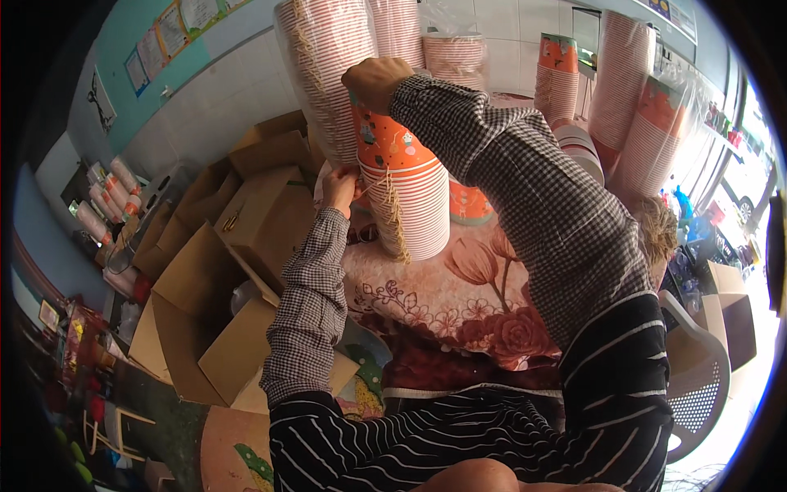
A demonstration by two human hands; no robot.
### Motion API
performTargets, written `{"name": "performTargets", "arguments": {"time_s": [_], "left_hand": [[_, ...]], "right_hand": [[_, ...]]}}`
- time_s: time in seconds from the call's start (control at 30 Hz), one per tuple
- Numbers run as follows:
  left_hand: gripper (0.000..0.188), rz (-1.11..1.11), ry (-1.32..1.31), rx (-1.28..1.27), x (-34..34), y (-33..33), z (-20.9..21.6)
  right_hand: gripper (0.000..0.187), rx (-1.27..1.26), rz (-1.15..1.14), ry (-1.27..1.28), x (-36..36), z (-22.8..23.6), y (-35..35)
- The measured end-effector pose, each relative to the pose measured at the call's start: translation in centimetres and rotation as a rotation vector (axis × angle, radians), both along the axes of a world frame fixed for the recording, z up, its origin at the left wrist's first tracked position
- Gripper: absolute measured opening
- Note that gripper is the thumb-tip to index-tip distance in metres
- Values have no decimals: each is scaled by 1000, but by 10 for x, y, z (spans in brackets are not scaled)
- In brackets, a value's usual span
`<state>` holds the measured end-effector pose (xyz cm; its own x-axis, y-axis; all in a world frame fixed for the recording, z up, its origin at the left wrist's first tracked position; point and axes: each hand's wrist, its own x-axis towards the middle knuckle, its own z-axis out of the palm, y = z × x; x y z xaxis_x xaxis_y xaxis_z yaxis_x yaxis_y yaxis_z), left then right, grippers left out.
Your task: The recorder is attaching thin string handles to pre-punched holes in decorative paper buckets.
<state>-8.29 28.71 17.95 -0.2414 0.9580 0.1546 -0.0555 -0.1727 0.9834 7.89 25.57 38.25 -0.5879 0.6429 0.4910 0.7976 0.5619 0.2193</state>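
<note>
In the head view, the right hand (377, 84), upper centre, covers the top of the tall stack of nested paper cups, orange-printed with white rims (407, 215); its fingers are curled and mostly hidden, so I cannot tell whether it grips the stack or only rests against it. The left hand (341, 190), left of centre, has its fingertips bunched at the stack's left side, too small to show whether anything is pinched. The stack stands near the middle of the frame on a pink and dark-red flowered cloth (406, 283), leaning slightly to the left. Its uppermost cup is upside down, bright orange with small cartoon figures, above closely packed pale rims; a tan, frayed-looking strip of strands (393, 215) runs down its front left. Behind it, a taller plastic-wrapped column of cups (324, 49) is cut off by the upper edge. The contents of the open brown cardboard box (193, 299), lower left, are mostly in shadow.
</note>
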Motion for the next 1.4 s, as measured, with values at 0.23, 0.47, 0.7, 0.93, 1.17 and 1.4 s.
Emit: {"name": "performTargets", "arguments": {"time_s": [0.23,0.47,0.7,0.93,1.17,1.4], "left_hand": [[14,-53,-9,18,-7,18,-27],[10,30,-48,-108,1,-3,-50],[12,-161,238,77,55,-113,-118],[29,-165,743,634,163,-86,-95],[48,82,1353,441,213,-16,-57],[21,-38,1037,883,254,-57,-74]], "right_hand": [[23,21,71,67,10,-14,5],[27,1,470,588,69,-35,1],[19,-309,220,762,208,-173,-1],[17,-619,-16,1208,252,-322,-18],[20,-637,-112,1374,265,-361,-37],[41,-173,52,1223,269,-314,-60]]}}
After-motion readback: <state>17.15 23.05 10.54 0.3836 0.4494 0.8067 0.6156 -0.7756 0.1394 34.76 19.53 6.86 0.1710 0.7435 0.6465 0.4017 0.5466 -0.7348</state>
